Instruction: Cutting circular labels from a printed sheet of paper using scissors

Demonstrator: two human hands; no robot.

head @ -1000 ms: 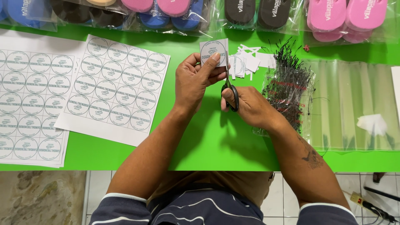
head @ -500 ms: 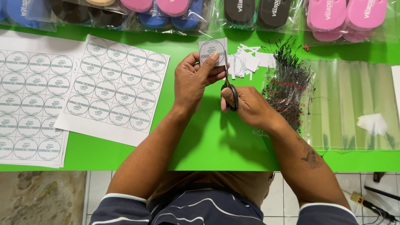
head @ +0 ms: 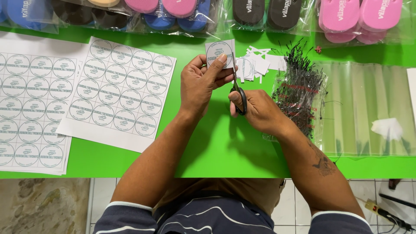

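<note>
Scissors (head: pixel 237 84) at label square (head: pixel 220 54), centre-top of frame
L hand (head: pixel 201 84) pinches square; R hand (head: pixel 255 110) clamped on scissors just below-right; blades upright along its right edge.

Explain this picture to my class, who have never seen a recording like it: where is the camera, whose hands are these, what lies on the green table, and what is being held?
There is no machine here. The camera sits on a person's head and looks down at their own two bare hands over a green table. The left hand pinches a small paper label with a round printed mark. The right hand has its grip on black scissors, whose blades meet the label's edge. To the left lie sheets of round labels. Behind the scissors are paper scraps; to the right, a bundle of black tag pins and clear plastic bags. Bagged sandals line the far edge.
</note>
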